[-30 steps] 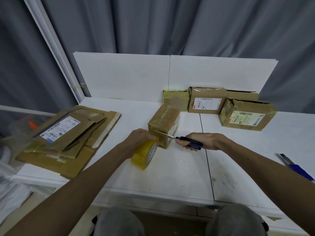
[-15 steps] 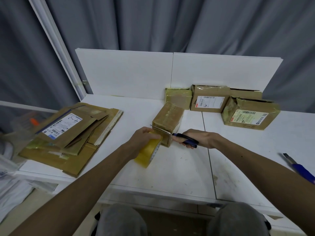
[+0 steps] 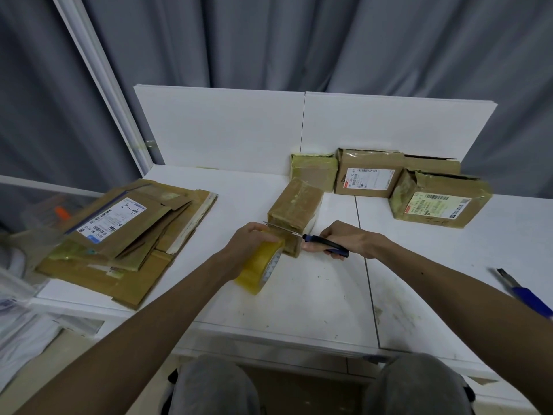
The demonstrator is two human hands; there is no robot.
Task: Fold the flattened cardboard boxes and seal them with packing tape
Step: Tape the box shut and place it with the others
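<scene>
Over on the left of your counter [image 3: 314,310] there's the stack of flattened boxes [image 3: 125,235]. They're piled loosely, and the top one shows a white shipping label with some handwriting on it.

Moving right, your left hand [image 3: 251,244] is curled over the top of the roll of packing tape [image 3: 260,269]. The roll is yellowish and tipped up on its edge, just in front of the near left corner of the small box [image 3: 294,214]. I honestly can't tell whether the roll's lower edge sits on the counter or hangs just above it.

The small box is roughly mid-counter. It's closed up and shiny with tape, with its long side running away from you.

Your right hand [image 3: 341,241] is wrapped tight around the blue utility knife [image 3: 326,245], just beside the box's near right corner. The blade points left across the box's near top edge and its tip ends up right by your left fingers. It's too fine to make out whether it's actually touching tape.

Behind all that, three taped-up boxes [image 3: 368,175] sit in a row against the white back panel [image 3: 239,130]. Two of them have labels facing you.

Far right there's a second knife [image 3: 523,292], also blue, lying flat on the counter well apart from everything else.
</scene>
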